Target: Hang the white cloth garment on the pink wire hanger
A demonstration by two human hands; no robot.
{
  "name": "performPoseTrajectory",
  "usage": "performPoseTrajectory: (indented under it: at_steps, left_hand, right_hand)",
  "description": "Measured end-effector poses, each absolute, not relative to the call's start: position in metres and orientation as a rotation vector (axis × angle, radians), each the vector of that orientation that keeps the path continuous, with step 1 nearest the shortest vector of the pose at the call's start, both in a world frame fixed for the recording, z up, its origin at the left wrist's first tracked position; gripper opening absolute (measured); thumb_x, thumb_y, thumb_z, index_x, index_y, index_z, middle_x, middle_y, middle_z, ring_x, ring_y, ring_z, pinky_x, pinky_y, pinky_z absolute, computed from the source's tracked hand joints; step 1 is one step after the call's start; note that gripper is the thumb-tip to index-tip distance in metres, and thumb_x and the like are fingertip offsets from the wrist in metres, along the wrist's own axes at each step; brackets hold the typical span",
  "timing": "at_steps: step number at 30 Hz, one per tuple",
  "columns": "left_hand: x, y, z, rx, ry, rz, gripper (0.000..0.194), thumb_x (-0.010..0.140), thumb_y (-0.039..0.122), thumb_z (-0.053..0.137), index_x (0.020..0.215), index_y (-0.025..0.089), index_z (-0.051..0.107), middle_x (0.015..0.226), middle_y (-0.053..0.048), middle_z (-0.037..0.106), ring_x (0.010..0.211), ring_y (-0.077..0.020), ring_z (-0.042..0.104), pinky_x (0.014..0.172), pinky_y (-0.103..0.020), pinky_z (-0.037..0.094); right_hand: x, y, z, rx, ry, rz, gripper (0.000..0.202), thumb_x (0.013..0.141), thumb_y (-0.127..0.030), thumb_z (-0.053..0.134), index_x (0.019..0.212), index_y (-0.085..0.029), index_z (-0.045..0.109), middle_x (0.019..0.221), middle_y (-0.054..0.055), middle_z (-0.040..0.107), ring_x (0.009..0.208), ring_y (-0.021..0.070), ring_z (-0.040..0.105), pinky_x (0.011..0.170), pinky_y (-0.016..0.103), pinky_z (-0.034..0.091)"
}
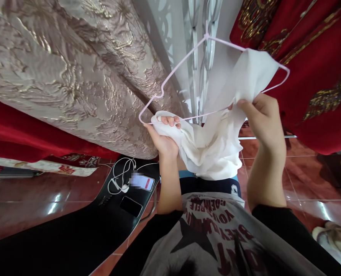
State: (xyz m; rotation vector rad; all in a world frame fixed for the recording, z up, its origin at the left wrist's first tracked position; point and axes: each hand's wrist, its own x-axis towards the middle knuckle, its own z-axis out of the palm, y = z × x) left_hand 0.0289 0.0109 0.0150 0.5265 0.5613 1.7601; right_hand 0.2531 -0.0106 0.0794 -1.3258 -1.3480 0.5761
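Note:
A pale pink hanger (184,59) is held up in front of me, its top near the metal rack. White cloth (210,153) lies over the hanger's right shoulder and droops down toward my lap. My left hand (166,140) is at the hanger's lower left corner, fingers curled round its bottom bar and a part of the white cloth. My right hand (261,117) pinches the cloth near the right end of the bottom bar, thumb in front. The hanger's left shoulder is bare.
Shiny beige brocade fabric (72,73) hangs at left, and red gold-trimmed fabric (317,76) at right. A black chair (81,226) at lower left holds two phones (146,183) and a white cable (115,180). Shoes (335,237) stand on the tiled floor at lower right.

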Motion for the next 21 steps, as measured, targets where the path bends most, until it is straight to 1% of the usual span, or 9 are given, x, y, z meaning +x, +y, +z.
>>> performPoseTrajectory:
  at_steps: [2, 3, 5, 8, 11, 13, 16, 18, 21]
  left_hand:
    - [0.029, 0.010, 0.015, 0.528, 0.594, 1.751, 0.076, 0.089, 0.089, 0.023, 0.068, 0.020, 0.046, 0.066, -0.002, 0.040, 0.072, -0.0192, 0.054, 0.059, -0.026, 0.048]
    - [0.029, 0.010, 0.015, 0.530, 0.607, 1.746, 0.075, 0.090, 0.089, 0.023, 0.068, 0.020, 0.046, 0.067, -0.002, 0.041, 0.072, -0.0192, 0.054, 0.059, -0.026, 0.048]
    - [0.028, 0.010, 0.016, 0.530, 0.627, 1.731, 0.074, 0.091, 0.087, 0.023, 0.069, 0.020, 0.046, 0.067, -0.002, 0.041, 0.071, -0.0190, 0.053, 0.058, -0.026, 0.049]
    - [0.025, 0.010, 0.017, 0.524, 0.609, 1.717, 0.073, 0.092, 0.086, 0.025, 0.068, 0.020, 0.046, 0.067, -0.002, 0.040, 0.070, -0.0185, 0.052, 0.057, -0.026, 0.049]
    - [0.024, 0.011, 0.017, 0.517, 0.581, 1.721, 0.073, 0.092, 0.085, 0.025, 0.067, 0.020, 0.047, 0.066, -0.002, 0.039, 0.069, -0.0185, 0.052, 0.056, -0.026, 0.048]
    - [0.025, 0.011, 0.016, 0.519, 0.579, 1.713, 0.074, 0.093, 0.085, 0.024, 0.067, 0.020, 0.047, 0.066, -0.002, 0.039, 0.070, -0.0185, 0.053, 0.056, -0.025, 0.048]
    - [0.026, 0.011, 0.013, 0.534, 0.568, 1.691, 0.074, 0.093, 0.085, 0.023, 0.068, 0.020, 0.048, 0.068, -0.003, 0.041, 0.072, -0.0186, 0.053, 0.057, -0.025, 0.049]
    - [0.025, 0.011, 0.013, 0.541, 0.548, 1.692, 0.074, 0.094, 0.084, 0.022, 0.068, 0.020, 0.048, 0.069, -0.003, 0.041, 0.073, -0.0186, 0.053, 0.057, -0.025, 0.049]
    - [0.022, 0.011, 0.014, 0.548, 0.553, 1.704, 0.074, 0.094, 0.084, 0.021, 0.067, 0.020, 0.047, 0.068, -0.003, 0.040, 0.072, -0.0184, 0.052, 0.056, -0.025, 0.049]
  right_hand:
    - [0.243, -0.009, 0.088, -1.210, -1.256, 0.606, 0.017, 0.084, -0.016, 0.053, 0.070, -0.014, 0.064, 0.069, 0.003, 0.063, 0.062, 0.0091, 0.054, 0.058, 0.024, 0.039]
    - [0.239, -0.007, 0.093, -1.135, -1.187, 0.621, 0.017, 0.082, -0.014, 0.051, 0.070, -0.013, 0.063, 0.067, 0.003, 0.063, 0.059, 0.0095, 0.055, 0.057, 0.025, 0.039]
    - [0.234, -0.003, 0.108, -0.956, -1.057, 0.632, 0.019, 0.079, -0.010, 0.048, 0.062, -0.015, 0.056, 0.057, 0.001, 0.056, 0.053, 0.0105, 0.053, 0.056, 0.027, 0.040]
    - [0.242, 0.004, 0.134, -0.830, -0.875, 0.711, 0.041, 0.089, -0.006, 0.034, 0.053, -0.017, 0.050, 0.049, 0.000, 0.045, 0.048, 0.0103, 0.050, 0.056, 0.029, 0.038]
    - [0.267, 0.005, 0.152, -0.775, -0.649, 0.925, 0.063, 0.101, -0.009, 0.015, 0.058, -0.016, 0.060, 0.049, -0.003, 0.040, 0.043, 0.0046, 0.042, 0.051, 0.025, 0.030]
    - [0.282, 0.002, 0.152, -0.728, -0.569, 1.049, 0.069, 0.104, -0.011, 0.010, 0.064, -0.016, 0.066, 0.054, -0.004, 0.045, 0.044, -0.0007, 0.039, 0.052, 0.018, 0.031]
    - [0.292, 0.003, 0.142, -0.759, -0.527, 1.064, 0.081, 0.105, -0.016, 0.000, 0.062, -0.016, 0.068, 0.078, -0.003, 0.063, 0.048, -0.0044, 0.034, 0.054, 0.013, 0.032]
    - [0.290, 0.010, 0.138, -0.828, -0.501, 0.998, 0.082, 0.107, -0.022, 0.001, 0.062, -0.017, 0.069, 0.084, -0.002, 0.067, 0.049, -0.0017, 0.031, 0.052, 0.017, 0.030]
    - [0.283, 0.029, 0.143, -0.862, -0.549, 0.895, 0.068, 0.108, -0.022, 0.014, 0.069, -0.019, 0.070, 0.074, -0.003, 0.064, 0.049, 0.0037, 0.035, 0.050, 0.024, 0.025]
